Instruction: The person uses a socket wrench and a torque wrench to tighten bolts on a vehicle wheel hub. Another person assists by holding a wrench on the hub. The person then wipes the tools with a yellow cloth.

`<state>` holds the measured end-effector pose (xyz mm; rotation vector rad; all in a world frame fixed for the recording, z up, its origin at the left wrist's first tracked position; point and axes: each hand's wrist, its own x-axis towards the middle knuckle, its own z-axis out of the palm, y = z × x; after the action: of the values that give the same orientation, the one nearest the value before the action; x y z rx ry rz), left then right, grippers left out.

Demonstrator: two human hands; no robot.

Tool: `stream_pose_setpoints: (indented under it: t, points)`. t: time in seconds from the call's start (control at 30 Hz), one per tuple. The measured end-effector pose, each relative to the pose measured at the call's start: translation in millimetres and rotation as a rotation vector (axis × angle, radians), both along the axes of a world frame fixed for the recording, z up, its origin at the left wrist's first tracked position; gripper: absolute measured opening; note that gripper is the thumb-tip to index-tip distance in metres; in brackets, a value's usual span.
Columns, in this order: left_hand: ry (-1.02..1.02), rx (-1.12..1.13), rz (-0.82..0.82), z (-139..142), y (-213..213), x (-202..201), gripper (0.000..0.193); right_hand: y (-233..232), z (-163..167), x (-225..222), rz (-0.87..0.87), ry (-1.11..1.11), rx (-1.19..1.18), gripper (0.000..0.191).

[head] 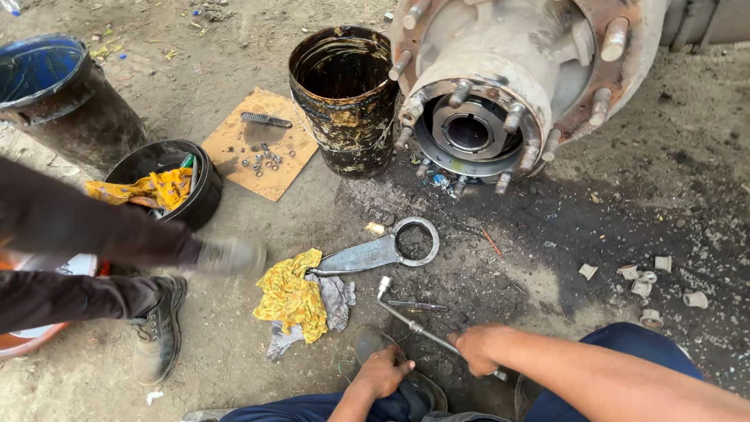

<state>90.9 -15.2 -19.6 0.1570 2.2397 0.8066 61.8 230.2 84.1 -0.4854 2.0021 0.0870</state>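
1. The right hand [478, 349] is closed in a fist around the shaft of a bent metal socket wrench [408, 315], which lies on the oily dirt ground [547, 258] with its socket end pointing up towards the wheel hub.
2. The left hand [383, 373] is curled loosely, fingers pressed together, resting on the toe of a dark shoe [373, 342]; nothing is seen pinched in it.
3. A small screwdriver [418, 306] is seen just beside the wrench shaft.
4. A large flat ring spanner [383, 250] lies between the wrench and the wheel hub [484, 101], its handle touching a yellow rag [293, 297] and a grey rag [337, 301].
5. The hub is shown with protruding studs and an open centre.
6. A rusty, oil-stained bucket [344, 98] stands just beside the hub.
7. A cardboard piece [262, 144] carrying small nuts and a comb-like tool is placed left of the bucket.
8. Another person's blurred arm [117, 227] and boot [160, 328] are seen at the left.
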Motion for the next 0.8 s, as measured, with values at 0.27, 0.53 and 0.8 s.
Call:
stream_pose_setpoints:
  t: [0.27, 0.53, 0.8]
  points:
    - [0.011, -0.048, -0.034, -9.5, 0.1, 1.3, 0.060, -2.3, 15.7, -9.7, -0.079, 0.130, -0.253, 0.074]
    - [0.039, 0.011, 0.003, -7.0, 0.7, -6.8, 0.059, -10.9, 67.1, -8.5, -0.056, 0.173, -0.247, 0.068]
    - [0.328, -0.213, 0.298, -39.4, -47.5, -86.1, 0.073, -22.5, 110.6, 12.3, -0.065, 0.095, -0.307, 0.071]
